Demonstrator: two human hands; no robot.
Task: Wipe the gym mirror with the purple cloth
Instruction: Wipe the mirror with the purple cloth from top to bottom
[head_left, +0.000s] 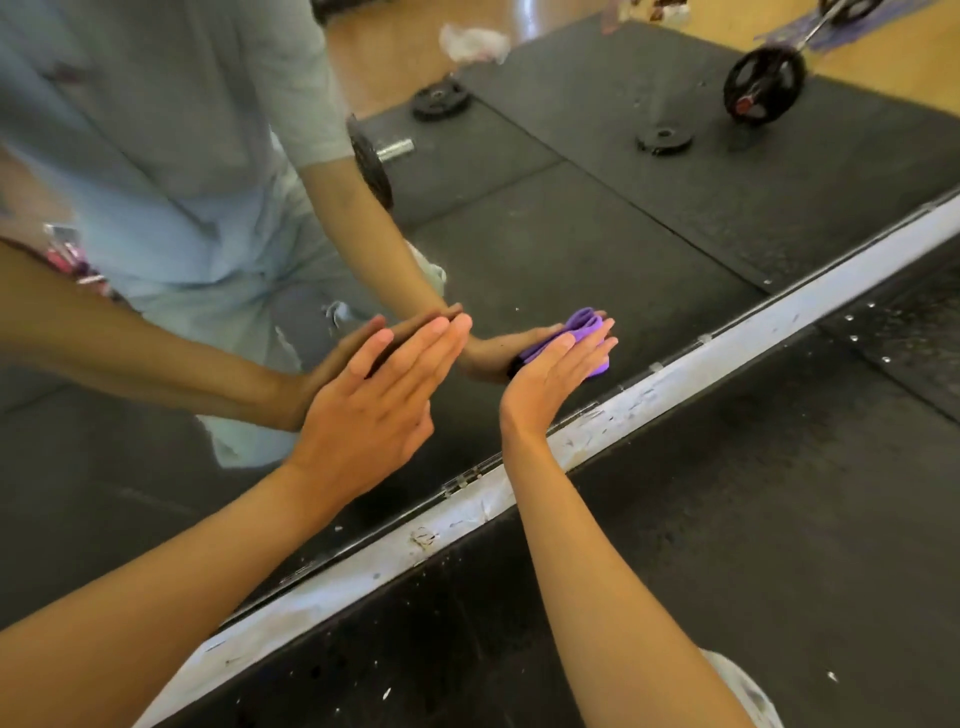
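Observation:
The gym mirror (545, 234) fills the upper left of the head view, its bottom edge running on a diagonal above a white baseboard strip. My right hand (556, 371) presses the folded purple cloth (589, 330) flat against the glass low down, fingers straight, with the cloth peeking out above and beside them. My left hand (379, 400) lies flat on the mirror just to the left, fingers straight and together. Both hands and the cloth are doubled by their reflections.
The scuffed white baseboard strip (675, 374) runs under the mirror. Black rubber flooring (753, 519) lies below it. The mirror reflects a person in a light shirt, a barbell with black plates (763, 83), loose weight plates (441, 98) and wooden floor.

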